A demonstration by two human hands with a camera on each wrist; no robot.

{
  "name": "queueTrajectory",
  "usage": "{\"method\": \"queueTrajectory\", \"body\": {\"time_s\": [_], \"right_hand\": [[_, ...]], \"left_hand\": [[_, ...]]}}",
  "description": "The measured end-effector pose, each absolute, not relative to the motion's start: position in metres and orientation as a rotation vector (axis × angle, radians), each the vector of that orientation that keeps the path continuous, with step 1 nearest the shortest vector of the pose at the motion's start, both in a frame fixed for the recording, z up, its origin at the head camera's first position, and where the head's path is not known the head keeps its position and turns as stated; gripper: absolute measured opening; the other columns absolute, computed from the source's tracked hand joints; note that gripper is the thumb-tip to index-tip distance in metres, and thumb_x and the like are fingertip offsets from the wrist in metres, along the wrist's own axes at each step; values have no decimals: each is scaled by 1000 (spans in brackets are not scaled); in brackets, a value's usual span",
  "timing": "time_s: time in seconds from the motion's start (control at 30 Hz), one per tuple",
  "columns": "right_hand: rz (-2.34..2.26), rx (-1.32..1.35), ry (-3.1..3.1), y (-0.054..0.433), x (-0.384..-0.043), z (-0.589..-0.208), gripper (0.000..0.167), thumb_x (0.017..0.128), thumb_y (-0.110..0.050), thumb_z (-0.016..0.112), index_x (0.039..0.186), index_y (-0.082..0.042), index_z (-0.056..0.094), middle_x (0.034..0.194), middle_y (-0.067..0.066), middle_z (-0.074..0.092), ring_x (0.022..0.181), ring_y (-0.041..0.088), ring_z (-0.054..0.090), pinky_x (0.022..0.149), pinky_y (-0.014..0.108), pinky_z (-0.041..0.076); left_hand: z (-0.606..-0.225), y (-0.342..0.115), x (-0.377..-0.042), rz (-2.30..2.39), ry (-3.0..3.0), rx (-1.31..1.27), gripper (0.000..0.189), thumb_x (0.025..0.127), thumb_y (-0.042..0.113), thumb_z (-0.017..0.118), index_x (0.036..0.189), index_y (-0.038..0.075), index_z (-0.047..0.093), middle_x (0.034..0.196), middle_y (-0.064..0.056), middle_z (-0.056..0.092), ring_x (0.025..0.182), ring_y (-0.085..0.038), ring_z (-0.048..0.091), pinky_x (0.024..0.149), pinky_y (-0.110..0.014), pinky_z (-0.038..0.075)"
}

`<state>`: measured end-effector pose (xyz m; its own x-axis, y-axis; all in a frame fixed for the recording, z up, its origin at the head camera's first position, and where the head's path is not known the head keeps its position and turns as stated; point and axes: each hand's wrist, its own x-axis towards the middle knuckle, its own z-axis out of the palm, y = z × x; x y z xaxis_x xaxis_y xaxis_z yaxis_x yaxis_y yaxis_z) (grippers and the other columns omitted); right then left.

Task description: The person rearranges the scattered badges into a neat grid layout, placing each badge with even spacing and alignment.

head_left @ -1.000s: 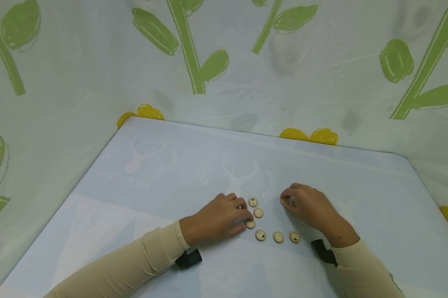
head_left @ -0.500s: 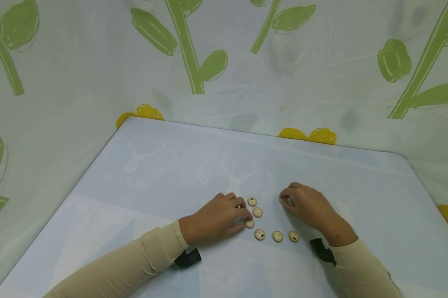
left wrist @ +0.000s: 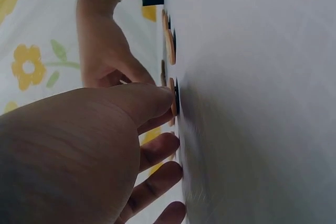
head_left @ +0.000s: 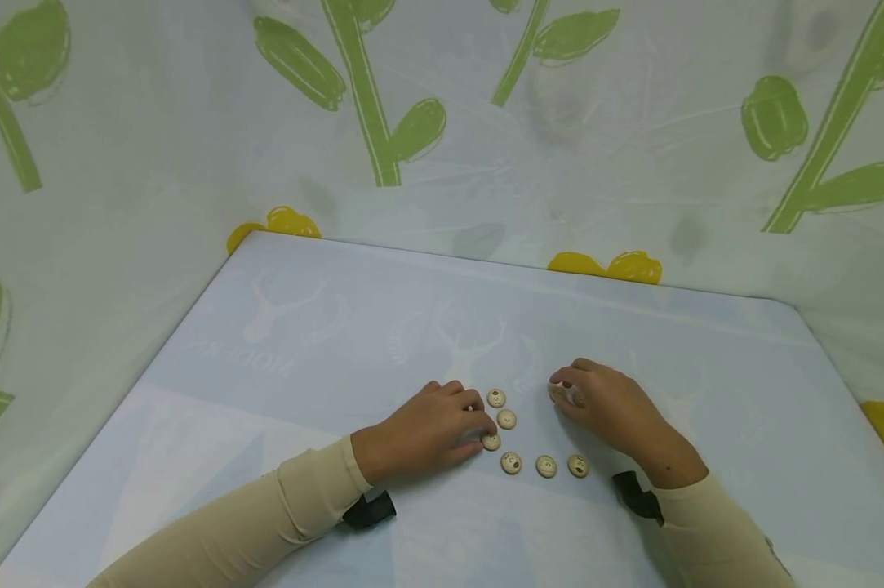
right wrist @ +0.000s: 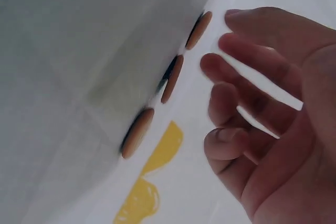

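Several small round wooden discs with printed faces lie on the table. My left hand (head_left: pixel 430 425) pinches one wooden disc (head_left: pixel 490 442) at its edge between thumb and finger, and the left wrist view shows the thumb (left wrist: pixel 152 100) against it. My right hand (head_left: pixel 618 408) hovers around another disc (head_left: pixel 557 393), with one more (head_left: pixel 579 398) partly hidden beneath the fingers. In the right wrist view the thumb (right wrist: pixel 262 22) and loosely bent fingers stand apart from the discs (right wrist: pixel 172 78). Between the hands lie two discs, one at the top (head_left: pixel 496 398) and one below it (head_left: pixel 506 419).
A row of three discs (head_left: pixel 546 466) lies nearer the body. The pale blue table (head_left: pixel 324 327) carries faint deer-head prints and backs onto a cloth (head_left: pixel 486 196) with green leaves. Dark straps (head_left: pixel 370 511) sit at both wrists.
The right thumb and fingers have spread slightly, letting go of the disc, which now lies more in view. The left hand has stayed in place on its disc.
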<state>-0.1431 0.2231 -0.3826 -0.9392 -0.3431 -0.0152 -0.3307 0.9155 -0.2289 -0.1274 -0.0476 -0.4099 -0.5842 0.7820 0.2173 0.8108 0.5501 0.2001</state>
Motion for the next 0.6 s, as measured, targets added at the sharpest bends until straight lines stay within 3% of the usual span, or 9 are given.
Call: {"method": "queueTrajectory", "body": {"time_s": [0.23,0.6], "right_hand": [[-409,-523,3041,218,-129,-374,25,85,-13,78,110,-12,74,105,2,70,94,22,68,80,42,58],[-289,-607,3107,220,-99,-361,29,81,-16,83,109,-14,75,101,0,71,88,17,69,72,35,58]], "left_hand": [[-409,-49,-126,-424,-2710,-1384,17,94,30,68,110,29,74,110,7,68,102,-13,61,79,-31,47],[-407,-48,-126,-431,-2696,-1391,18,94,32,69,112,29,73,111,6,67,100,-13,60,84,-34,49]]}}
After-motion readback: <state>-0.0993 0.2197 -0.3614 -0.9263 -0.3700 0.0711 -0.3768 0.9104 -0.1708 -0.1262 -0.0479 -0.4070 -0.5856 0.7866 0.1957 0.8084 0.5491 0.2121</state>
